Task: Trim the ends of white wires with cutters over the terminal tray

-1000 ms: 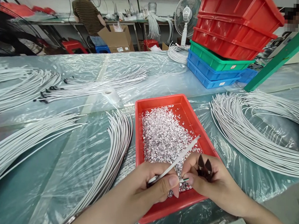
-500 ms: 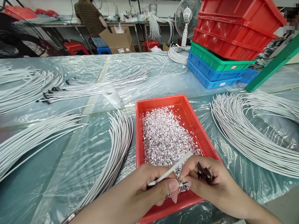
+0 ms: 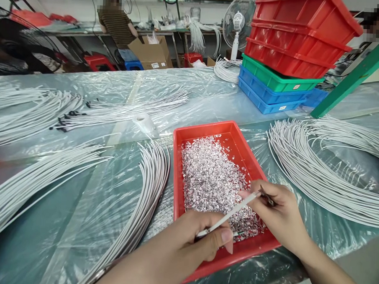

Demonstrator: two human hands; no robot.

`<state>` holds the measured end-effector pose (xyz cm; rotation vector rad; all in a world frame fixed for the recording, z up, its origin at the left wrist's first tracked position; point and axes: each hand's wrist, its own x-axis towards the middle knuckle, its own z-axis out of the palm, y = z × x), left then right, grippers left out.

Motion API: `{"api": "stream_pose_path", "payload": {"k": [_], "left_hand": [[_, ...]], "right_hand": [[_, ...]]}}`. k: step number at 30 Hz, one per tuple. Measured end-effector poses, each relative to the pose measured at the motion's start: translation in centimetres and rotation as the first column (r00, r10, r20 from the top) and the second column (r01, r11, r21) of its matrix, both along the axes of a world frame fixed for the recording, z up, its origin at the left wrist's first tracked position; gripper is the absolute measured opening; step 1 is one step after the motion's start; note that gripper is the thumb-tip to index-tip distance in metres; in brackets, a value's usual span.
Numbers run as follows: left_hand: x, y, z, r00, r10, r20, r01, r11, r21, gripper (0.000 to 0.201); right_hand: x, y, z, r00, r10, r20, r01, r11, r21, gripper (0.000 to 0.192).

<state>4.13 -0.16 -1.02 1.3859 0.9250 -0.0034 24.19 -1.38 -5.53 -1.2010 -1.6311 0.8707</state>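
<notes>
My left hand (image 3: 200,239) pinches one end of a thin white cable (image 3: 228,215) over the near part of a red tray (image 3: 209,130). The tray holds a heap of small silver foil scraps (image 3: 211,176). My right hand (image 3: 279,215) grips a small dark cutter (image 3: 267,198) and touches the cable's far end with thumb and finger. Both hands hover just above the scraps at the tray's front right corner.
Bundles of white cables lie on the plastic-covered table: a curved one (image 3: 150,186) left of the tray, a large coil (image 3: 320,164) to the right, more at far left (image 3: 27,110). Stacked red, green and blue bins (image 3: 290,50) stand behind. A person (image 3: 117,26) works at a far bench.
My right hand has moved away from my left hand, up along the cable to its far end. The left hand stays put with the cable.
</notes>
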Motion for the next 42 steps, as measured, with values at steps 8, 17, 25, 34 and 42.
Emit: {"api": "stream_pose_path", "payload": {"k": [8,17,25,34,42], "left_hand": [[0.2,-0.2,0.1,1.000,0.013,-0.004,-0.013,1.000,0.012,0.035],[1.2,-0.9,-2.3,0.996,0.082,0.046,-0.092,0.958,0.273,0.038],[1.8,-1.1,-3.4,0.995,0.047,0.091,-0.070,0.961,0.269,0.034],[1.3,-1.9,-3.0,0.988,0.123,0.093,-0.137,0.977,0.161,0.052],[2.0,-2.1,-3.0,0.956,0.189,0.224,-0.221,0.967,0.130,0.047]], "right_hand": [[0.3,0.3,-0.1,0.996,-0.039,-0.085,0.039,0.999,-0.007,0.021],[0.8,-1.5,1.2,0.971,0.090,-0.221,-0.079,0.995,0.057,0.027],[0.0,-1.4,1.2,0.963,0.060,-0.263,-0.054,0.998,0.028,0.015],[0.4,-0.9,1.2,0.944,0.074,-0.322,-0.121,0.984,-0.131,0.010],[0.3,-1.4,1.3,0.857,0.245,-0.453,-0.318,0.944,-0.091,0.017]]}}
